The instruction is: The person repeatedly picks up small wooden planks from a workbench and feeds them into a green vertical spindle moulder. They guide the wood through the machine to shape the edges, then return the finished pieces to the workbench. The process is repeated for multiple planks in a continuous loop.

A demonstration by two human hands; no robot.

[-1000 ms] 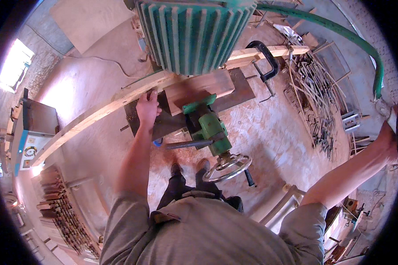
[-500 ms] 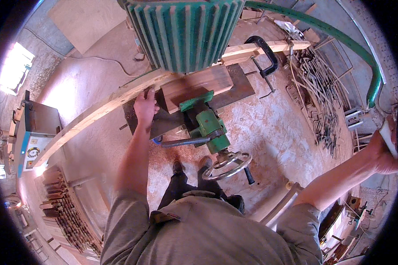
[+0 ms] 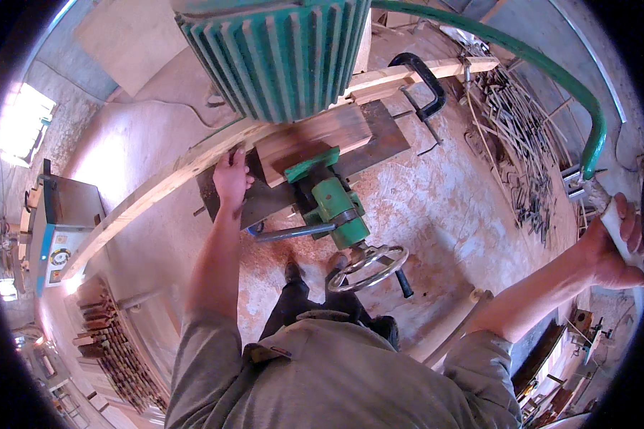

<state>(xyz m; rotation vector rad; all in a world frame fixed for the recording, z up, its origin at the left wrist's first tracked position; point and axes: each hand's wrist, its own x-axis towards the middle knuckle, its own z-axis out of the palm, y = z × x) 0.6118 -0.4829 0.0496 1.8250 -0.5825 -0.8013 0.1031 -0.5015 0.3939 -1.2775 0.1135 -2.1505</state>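
Observation:
My left hand [image 3: 232,179] has its fingers curled, at the near side of a long pale wooden beam [image 3: 147,179] and just left of a reddish-brown wood block [image 3: 315,136]. The palm is hidden. The block lies on a dark metal machine table [image 3: 386,132], held from the near side by a green clamp [image 3: 333,202] with a shiny handwheel [image 3: 368,268] and a lever bar [image 3: 293,232]. Far out to the right, my right hand [image 3: 605,250] wraps around a pale handle [image 3: 617,225], partly cut off by the picture's dark rim. A ribbed green motor housing [image 3: 279,64] hides the block's far side.
A black C-clamp [image 3: 429,86] grips the beam's right part. A green hose [image 3: 544,53] arcs over the right side. Metal rods [image 3: 519,150] lie heaped at right, wood pieces [image 3: 114,343] are stacked at left, and a box-shaped machine [image 3: 68,214] stands beyond.
The view has shifted slightly, so the motor housing now sits further left. More of my right hand and the pale handle shows. My left hand stays beside the beam and block.

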